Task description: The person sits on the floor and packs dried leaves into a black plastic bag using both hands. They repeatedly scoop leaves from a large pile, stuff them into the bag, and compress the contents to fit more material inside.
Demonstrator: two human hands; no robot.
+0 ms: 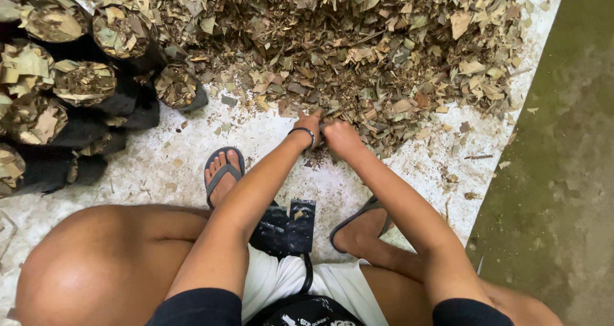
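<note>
Seen from above, squatting on a pale concrete floor (192, 140) strewn with scraps; both arms stretched forward between the knees to the near edge of a big heap of dry leaves (358, 38), which spreads across the top of the view from the middle to the right.

Left hand (309, 122) at the heap's edge, fingers curled down into the leaves, whether gripping any cannot be told; dark band (303, 133) round that wrist. Right hand (339, 136) just beside it, almost touching, closed loosely with knuckles up, pressed onto the same patch of leaves; fingertips hidden, so a pinch cannot be told either.

Below the hands, a small black bag (291, 227) lying flat on the floor between the feet, close to the body, with a bit of leaf on it. Left foot (222, 172) in a dark sandal, toes pointing toward the heap; right foot (364, 227) also in a sandal, partly hidden by the forearm.

At far left, a cluster of black bags (64, 76) packed with leaves, standing close together with open tops showing; nearest one (178, 86) tilted against the heap's left fringe, well apart from the hands.

Along the right, a greenish, stained strip of floor (563, 172) beside the pale slab, a few stray leaves near the border.
</note>
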